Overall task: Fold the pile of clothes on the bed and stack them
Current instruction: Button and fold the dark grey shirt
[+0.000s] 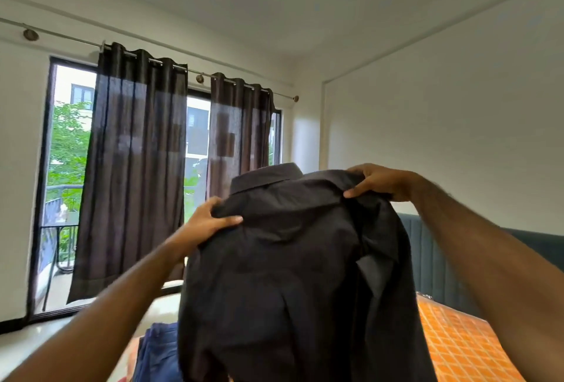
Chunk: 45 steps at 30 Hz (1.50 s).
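A dark collared shirt [293, 275] hangs in the air in front of me, its back toward the camera and its collar at the top. My left hand [204, 223] grips the left shoulder of the shirt, thumb on the near side. My right hand [378, 181] grips the right shoulder, slightly higher. The shirt's lower part runs out of the bottom of the frame and hides much of the bed [464, 348], which has an orange checked cover. A blue garment [158, 348] lies on the bed at the lower left.
A dark green headboard [433, 262] stands along the right wall behind the bed. Dark curtains [134, 168] hang over a tall window and balcony door at the left. Pale floor [36, 342] lies between the bed and the window.
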Available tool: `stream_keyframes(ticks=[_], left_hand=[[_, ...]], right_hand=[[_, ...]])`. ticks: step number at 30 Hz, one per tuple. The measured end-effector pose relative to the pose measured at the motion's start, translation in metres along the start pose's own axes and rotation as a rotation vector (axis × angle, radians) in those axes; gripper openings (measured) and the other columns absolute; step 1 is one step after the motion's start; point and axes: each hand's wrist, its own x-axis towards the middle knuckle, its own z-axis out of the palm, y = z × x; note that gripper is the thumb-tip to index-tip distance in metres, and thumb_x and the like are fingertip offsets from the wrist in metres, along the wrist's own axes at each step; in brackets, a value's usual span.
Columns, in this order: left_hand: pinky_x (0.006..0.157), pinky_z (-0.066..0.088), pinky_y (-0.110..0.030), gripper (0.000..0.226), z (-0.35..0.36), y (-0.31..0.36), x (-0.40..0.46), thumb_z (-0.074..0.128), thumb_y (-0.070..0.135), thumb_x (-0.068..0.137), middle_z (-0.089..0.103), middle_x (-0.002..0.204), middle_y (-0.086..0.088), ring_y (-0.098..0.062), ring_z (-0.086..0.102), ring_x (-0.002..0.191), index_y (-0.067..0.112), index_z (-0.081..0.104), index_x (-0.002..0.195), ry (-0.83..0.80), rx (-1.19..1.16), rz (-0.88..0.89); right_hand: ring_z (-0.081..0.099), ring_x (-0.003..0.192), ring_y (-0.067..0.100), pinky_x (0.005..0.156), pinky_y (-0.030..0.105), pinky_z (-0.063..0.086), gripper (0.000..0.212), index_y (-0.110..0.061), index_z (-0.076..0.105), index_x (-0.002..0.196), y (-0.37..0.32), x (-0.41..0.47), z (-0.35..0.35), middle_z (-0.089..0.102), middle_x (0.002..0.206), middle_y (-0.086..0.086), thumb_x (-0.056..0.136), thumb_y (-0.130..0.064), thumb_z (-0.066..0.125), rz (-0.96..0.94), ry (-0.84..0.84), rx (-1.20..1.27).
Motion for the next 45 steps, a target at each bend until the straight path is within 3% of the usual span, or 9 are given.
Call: stream_keyframes(ticks=[6, 11, 16, 19, 23, 29, 34, 41, 45], left_hand=[[0.088, 0.055, -0.027, 0.026, -0.024, 0.046, 0.037, 0.068, 0.009, 0.094, 0.07, 0.112, -0.013, -0.02, 0.065, 0.102, 0.003, 0.064, 0.119, -0.149, 0.164, 0.172], [0.08, 0.051, -0.034, 0.035, -0.033, 0.039, 0.029, 0.078, 0.048, 0.083, 0.069, 0.089, -0.002, -0.019, 0.065, 0.088, 0.015, 0.069, 0.093, -0.247, 0.849, 0.11], [0.096, 0.057, -0.045, 0.068, -0.037, 0.035, 0.009, 0.088, 0.036, 0.067, 0.071, 0.117, -0.022, -0.037, 0.067, 0.11, 0.0, 0.067, 0.121, -0.49, -0.024, -0.251], [0.088, 0.06, -0.033, 0.058, -0.04, 0.026, 0.001, 0.088, 0.025, 0.07, 0.073, 0.115, -0.016, -0.029, 0.069, 0.102, 0.001, 0.068, 0.12, -0.619, -0.006, -0.227], [0.064, 0.049, -0.03, 0.065, -0.04, -0.003, -0.003, 0.066, 0.088, 0.062, 0.063, 0.07, 0.006, -0.011, 0.061, 0.068, 0.024, 0.055, 0.073, -0.275, 0.848, 0.196], [0.071, 0.048, -0.036, 0.031, -0.029, -0.045, -0.012, 0.08, 0.041, 0.085, 0.062, 0.074, 0.005, -0.021, 0.065, 0.078, 0.035, 0.051, 0.074, -0.268, 0.881, 0.164], [0.079, 0.041, -0.035, 0.01, -0.021, -0.059, -0.005, 0.064, 0.013, 0.095, 0.062, 0.094, -0.011, -0.034, 0.061, 0.098, 0.012, 0.054, 0.099, 0.31, 0.44, -0.069], [0.076, 0.048, -0.049, 0.01, -0.031, -0.019, -0.01, 0.05, 0.024, 0.099, 0.069, 0.099, -0.019, -0.044, 0.064, 0.09, 0.017, 0.057, 0.097, 0.3, 0.882, 0.215], [0.071, 0.058, -0.027, 0.02, -0.061, 0.009, -0.014, 0.064, 0.016, 0.097, 0.072, 0.072, 0.009, -0.001, 0.066, 0.074, 0.017, 0.074, 0.08, -0.055, 0.45, 0.147]], right_hand=[[0.068, 0.085, 0.028, 0.072, 0.036, 0.058, 0.014, -0.004, 0.069, 0.097, 0.063, -0.005, -0.002, 0.074, 0.091, 0.016, 0.087, -0.008, 0.078, -0.014, 0.267, -0.189], [0.065, 0.087, 0.023, 0.065, 0.026, 0.049, 0.007, -0.012, 0.069, 0.093, 0.084, 0.007, 0.027, 0.07, 0.094, 0.006, 0.098, -0.013, 0.065, -0.011, 0.457, -0.353], [0.059, 0.102, 0.032, 0.081, 0.031, 0.037, 0.016, -0.012, 0.058, 0.096, 0.088, 0.028, 0.054, 0.064, 0.107, 0.01, 0.103, -0.011, 0.044, 0.026, 0.73, -0.202], [0.061, 0.09, 0.026, 0.079, 0.033, 0.042, 0.036, -0.013, 0.066, 0.088, 0.087, 0.021, 0.051, 0.071, 0.104, 0.009, 0.105, -0.04, 0.05, 0.018, 0.594, -0.22], [0.067, 0.083, 0.018, 0.072, 0.028, 0.05, 0.036, -0.019, 0.073, 0.087, 0.092, 0.003, 0.05, 0.072, 0.087, 0.0, 0.088, -0.055, 0.072, 0.048, 0.187, -0.403], [0.056, 0.079, 0.021, 0.064, 0.031, 0.035, 0.017, -0.015, 0.062, 0.09, 0.116, 0.007, 0.058, 0.062, 0.088, 0.005, 0.094, -0.029, 0.071, -0.06, 0.536, -0.495], [0.062, 0.087, 0.03, 0.072, 0.032, 0.038, 0.016, -0.01, 0.071, 0.085, 0.117, 0.006, 0.06, 0.068, 0.088, 0.016, 0.095, -0.012, 0.059, 0.007, 0.667, -0.431], [0.065, 0.098, 0.034, 0.072, 0.03, 0.039, 0.028, -0.002, 0.076, 0.104, 0.115, -0.022, 0.041, 0.071, 0.099, 0.02, 0.1, -0.025, 0.061, 0.043, 0.718, -0.319], [0.071, 0.07, 0.019, 0.062, 0.025, 0.056, 0.045, -0.005, 0.077, 0.097, 0.096, -0.054, 0.023, 0.077, 0.085, 0.011, 0.078, -0.046, 0.079, 0.133, 0.402, -0.042]])
